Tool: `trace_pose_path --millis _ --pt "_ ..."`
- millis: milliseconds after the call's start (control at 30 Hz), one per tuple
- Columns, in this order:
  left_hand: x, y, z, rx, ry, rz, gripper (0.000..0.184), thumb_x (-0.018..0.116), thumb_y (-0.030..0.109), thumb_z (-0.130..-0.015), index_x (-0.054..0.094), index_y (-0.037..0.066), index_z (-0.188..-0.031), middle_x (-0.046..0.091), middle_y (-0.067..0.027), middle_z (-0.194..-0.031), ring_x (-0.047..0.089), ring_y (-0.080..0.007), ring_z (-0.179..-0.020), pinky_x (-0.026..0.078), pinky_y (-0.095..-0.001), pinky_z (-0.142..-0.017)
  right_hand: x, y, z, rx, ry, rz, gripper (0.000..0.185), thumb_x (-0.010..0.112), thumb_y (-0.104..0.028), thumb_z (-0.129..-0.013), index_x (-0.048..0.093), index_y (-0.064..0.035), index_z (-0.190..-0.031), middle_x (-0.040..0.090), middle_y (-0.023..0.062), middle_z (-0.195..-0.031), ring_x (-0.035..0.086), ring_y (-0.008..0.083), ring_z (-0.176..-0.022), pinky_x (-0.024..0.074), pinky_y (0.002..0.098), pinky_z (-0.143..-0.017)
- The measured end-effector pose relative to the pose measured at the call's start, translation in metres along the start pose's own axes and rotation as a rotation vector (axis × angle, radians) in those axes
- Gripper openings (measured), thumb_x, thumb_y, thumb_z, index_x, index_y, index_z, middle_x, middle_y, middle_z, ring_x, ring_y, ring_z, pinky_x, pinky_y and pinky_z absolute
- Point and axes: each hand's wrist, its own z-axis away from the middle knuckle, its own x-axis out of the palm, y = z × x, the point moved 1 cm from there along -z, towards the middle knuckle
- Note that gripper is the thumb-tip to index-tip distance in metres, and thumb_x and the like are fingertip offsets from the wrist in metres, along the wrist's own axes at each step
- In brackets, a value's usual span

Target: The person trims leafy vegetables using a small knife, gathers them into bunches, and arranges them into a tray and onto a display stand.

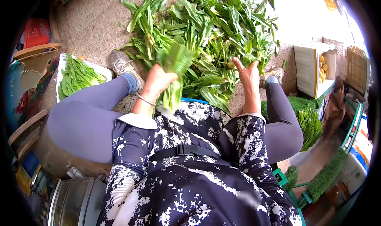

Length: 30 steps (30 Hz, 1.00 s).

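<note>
My left hand [158, 81] is closed around a bunch of long-leaf greens [176, 61], which sticks out above and below the fist and is partly smeared by motion. A large heap of loose leafy greens [206, 31] covers the ground in front of me, with some yellowed leaves and pale stem ends among it. At the heap's right edge, my right hand [249, 77] has thumb and forefinger spread apart. Its other fingers are partly hidden, and I see nothing held in it.
A white foam box [109, 74] of greens stands beside my left leg. On the right are a foam box [305, 69] with yellow round produce, more bundled greens [309, 127] and a wicker basket [356, 69]. A metal-framed drawer unit [75, 202] sits at lower left.
</note>
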Motion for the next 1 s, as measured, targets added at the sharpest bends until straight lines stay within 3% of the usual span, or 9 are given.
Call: trace_pose_path --millis 67,167,233,433,533,567,700,900,1000 --pt "-0.005 -0.006 -0.006 0.152 0.292 0.22 0.037 0.061 0.004 -0.064 0.059 0.002 -0.101 0.063 -0.0082 -0.089 0.061 -0.017 -0.08 0.048 -0.0285 -0.072 0.006 -0.001 -0.013 -0.086 0.113 0.186 0.086 0.072 -0.057 -0.061 0.047 -0.0033 -0.123 0.063 0.0197 -0.097 0.063 0.0281 -0.089 0.0485 0.0382 -0.079" --pt "-0.009 -0.024 -0.015 0.065 0.334 0.402 0.027 0.059 0.003 -0.064 0.063 -0.004 -0.09 0.065 -0.0079 -0.08 0.061 -0.0137 -0.069 0.047 -0.026 -0.062 0.002 -0.063 0.004 -0.13 -0.042 0.025 0.041 0.068 -0.046 -0.07 0.066 -0.0122 -0.093 0.066 0.0085 -0.091 0.064 0.0233 -0.082 0.05 0.0354 -0.075" --pt "-0.008 -0.025 -0.014 0.039 0.361 0.392 0.024 0.06 0.004 -0.065 0.064 -0.005 -0.086 0.064 -0.0076 -0.078 0.06 -0.0129 -0.067 0.047 -0.0258 -0.061 0.037 -0.086 0.002 -0.277 0.012 0.05 0.035 0.065 -0.046 -0.074 0.067 -0.0134 -0.088 0.066 0.0089 -0.086 0.065 0.0234 -0.079 0.0505 0.0345 -0.073" --pt "-0.011 -0.024 -0.01 0.012 0.405 0.35 0.021 0.059 0.003 -0.065 0.064 -0.007 -0.083 0.064 -0.0079 -0.076 0.06 -0.0121 -0.067 0.047 -0.0259 -0.059 0.097 -0.118 -0.001 -0.236 -0.356 0.378 0.033 0.065 -0.04 -0.073 0.067 -0.0132 -0.094 0.065 0.0118 -0.09 0.063 0.0258 -0.086 0.0503 0.0354 -0.075" --pt "-0.01 -0.021 -0.009 0.001 0.298 0.462 0.025 0.05 -0.007 -0.071 0.06 -0.007 -0.094 0.064 -0.0109 -0.083 0.062 -0.0184 -0.072 0.051 -0.0296 -0.064 0.09 -0.107 -0.005 -0.288 -0.216 0.075 0.026 0.067 -0.029 -0.067 0.068 -0.0179 -0.091 0.066 0.01 -0.09 0.063 0.0275 -0.082 0.0498 0.0362 -0.073" --pt "-0.011 -0.019 -0.007 -0.001 0.298 0.469 0.025 0.05 -0.007 -0.071 0.06 -0.007 -0.094 0.064 -0.0109 -0.083 0.062 -0.0184 -0.072 0.051 -0.0296 -0.064 0.082 -0.099 -0.006 -0.284 -0.216 -0.049 0.027 0.069 -0.028 -0.066 0.068 -0.0124 -0.088 0.066 0.0096 -0.081 0.064 0.0222 -0.071 0.0506 0.033 -0.069" --pt "-0.009 -0.019 -0.007 -0.007 0.296 0.506 0.022 0.051 -0.004 -0.071 0.061 -0.006 -0.091 0.063 -0.0109 -0.082 0.061 -0.0178 -0.07 0.051 -0.0295 -0.064 0.038 -0.075 -0.002 -0.128 -0.537 -0.819 0.009 0.065 -0.007 -0.074 0.056 -0.0037 -0.076 0.058 0.0023 -0.066 0.052 0.0087 -0.052 0.0424 0.0211 -0.048" --pt "-0.003 -0.017 -0.006 -0.211 0.122 0.787 0.015 0.057 0.001 -0.071 0.061 -0.003 -0.085 0.062 -0.0079 -0.077 0.061 -0.0178 -0.068 0.053 -0.031 -0.064 -0.003 -0.053 0.042 -0.263 -0.528 -0.9 0.013 0.06 0.002 -0.073 0.05 -0.0063 -0.07 0.052 -0.0008 -0.063 0.046 0.0051 -0.051 0.0402 0.0189 -0.047" --pt "0.003 -0.009 -0.003 -0.045 0.018 0.935 0.023 0.065 0.006 -0.073 0.06 0.0 -0.095 0.063 -0.0069 -0.085 0.061 -0.0173 -0.075 0.052 -0.0305 -0.069 -0.012 -0.041 0.064 -0.336 -0.647 -0.961 0.015 0.06 0.005 -0.071 0.049 -0.0062 -0.07 0.049 -0.0023 -0.067 0.045 0.0043 -0.059 0.0409 0.0193 -0.053"
